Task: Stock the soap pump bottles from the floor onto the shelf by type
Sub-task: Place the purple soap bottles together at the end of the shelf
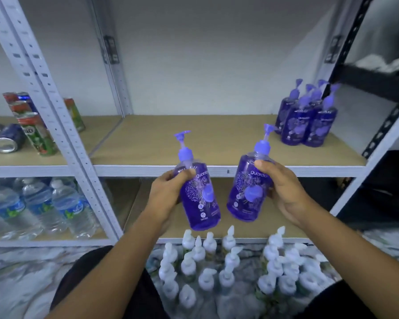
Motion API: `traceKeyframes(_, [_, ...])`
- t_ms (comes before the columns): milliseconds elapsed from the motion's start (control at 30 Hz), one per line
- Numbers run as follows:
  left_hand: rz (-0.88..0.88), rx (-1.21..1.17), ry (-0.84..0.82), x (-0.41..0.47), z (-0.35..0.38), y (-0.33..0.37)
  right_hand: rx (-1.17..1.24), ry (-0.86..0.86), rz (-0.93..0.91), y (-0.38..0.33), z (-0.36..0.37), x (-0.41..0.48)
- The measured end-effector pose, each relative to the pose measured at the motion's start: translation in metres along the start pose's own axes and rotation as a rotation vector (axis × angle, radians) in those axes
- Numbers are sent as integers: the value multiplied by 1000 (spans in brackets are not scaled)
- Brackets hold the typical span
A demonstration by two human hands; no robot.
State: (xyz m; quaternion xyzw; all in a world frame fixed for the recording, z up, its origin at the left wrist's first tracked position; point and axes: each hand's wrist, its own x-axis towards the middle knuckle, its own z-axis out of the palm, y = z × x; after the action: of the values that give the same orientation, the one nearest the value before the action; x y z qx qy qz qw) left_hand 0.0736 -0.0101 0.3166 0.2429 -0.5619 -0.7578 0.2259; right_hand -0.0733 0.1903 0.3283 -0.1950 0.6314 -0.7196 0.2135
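Gripping two "guardia"-lettered purple bottles (199,199)

purple bottles (306,120) on tan shelf (194,143)

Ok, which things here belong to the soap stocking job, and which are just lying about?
Job:
- left hand holding left bottle
- right hand holding right bottle
- shelved purple bottles
- white-pump bottles on the floor
- shelf

Lying about:
- cans
- water bottles
- black rack
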Motion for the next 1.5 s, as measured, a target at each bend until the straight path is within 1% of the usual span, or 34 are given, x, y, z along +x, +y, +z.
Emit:
traceKeyframes(133, [-124,-170,-135,4,31,-18,120,114,72,18,-23,-9])
traceKeyframes(267, [-192,-191,-258,13,54,-32,189,157,127,31,-34,-13])
traceKeyframes(400, [-330,-155,-312,17,73,-38,175,170,157,44,-38,-12])
traceKeyframes(467, [-397,-186,-335,16,83,-39,196,186,217,48,-41,-11])
traceKeyframes(567, [-449,-256,-346,18,94,-41,234,208,312,50,-44,-10])
traceKeyframes(667, [-442,-222,-348,24,97,-47,262,191,354,48,-51,-9])
traceKeyframes(833, [-421,-131,-316,28,95,-50,288,86,391,37,-58,-16])
traceKeyframes(900, [-401,-98,-313,28,95,-52,250,58,388,37,-62,-19])
traceKeyframes(1000, [-308,-67,-281,26,95,-53,168,101,326,33,-65,-25])
traceKeyframes(1100, [-254,-92,-274,21,98,-52,173,152,261,32,-70,-28])
traceKeyframes(1233, [-229,-54,-242,19,107,-53,170,210,216,27,-78,-33])
traceKeyframes(1367, [-237,5,-288,23,119,-49,194,253,206,19,-86,-37])
traceKeyframes(1400, [-237,1,-300,24,123,-48,202,256,199,16,-88,-37])
traceKeyframes(1500, [-221,-15,-333,30,141,-44,161,197,166,6,-97,-31])
